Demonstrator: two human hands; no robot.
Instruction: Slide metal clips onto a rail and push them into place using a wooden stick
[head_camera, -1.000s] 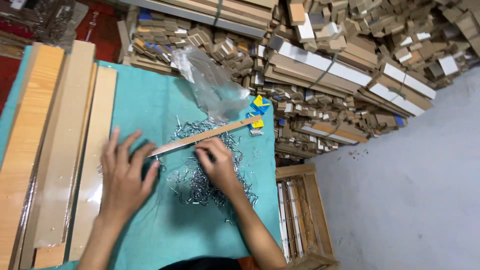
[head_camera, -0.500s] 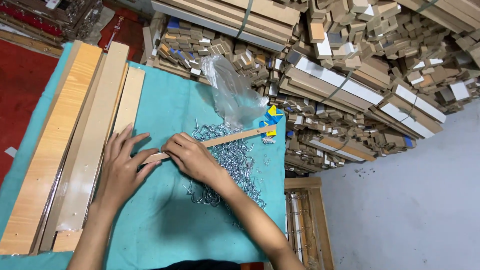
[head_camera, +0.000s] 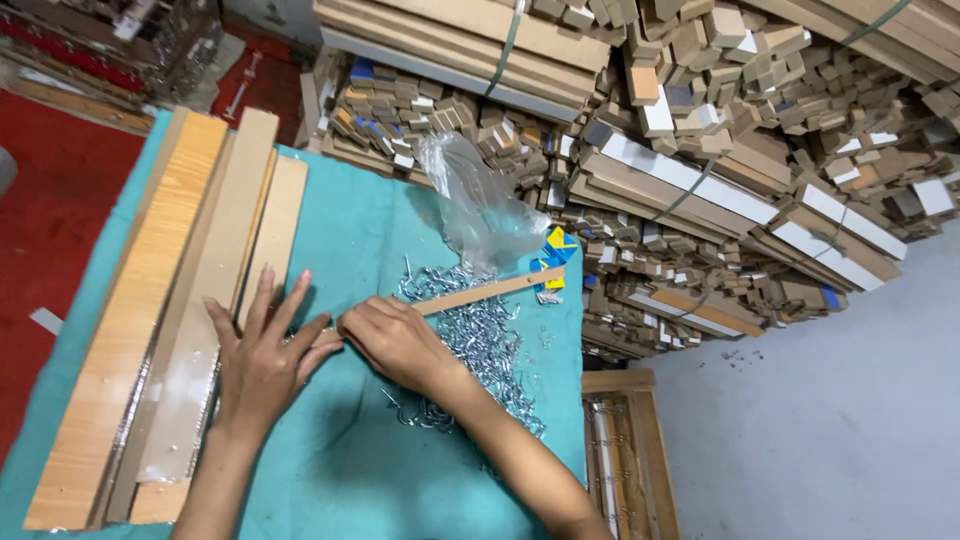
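A thin wooden strip lies across the teal cloth of the table, over a heap of small metal hooks. My right hand is closed on the strip's near end. My left hand lies flat beside it with fingers spread, its fingertips touching the same end of the strip. A crumpled clear plastic bag sits just beyond the hooks.
Several long wooden boards lie stacked along the table's left side. Piles of wood offcuts and bundled slats fill the floor behind. A wooden crate stands at the table's right edge. Red carpet lies at the left.
My right hand slid left along the strip from over the hooks to its near end. My left hand shifted to meet it. The view tilted, showing more of the boards.
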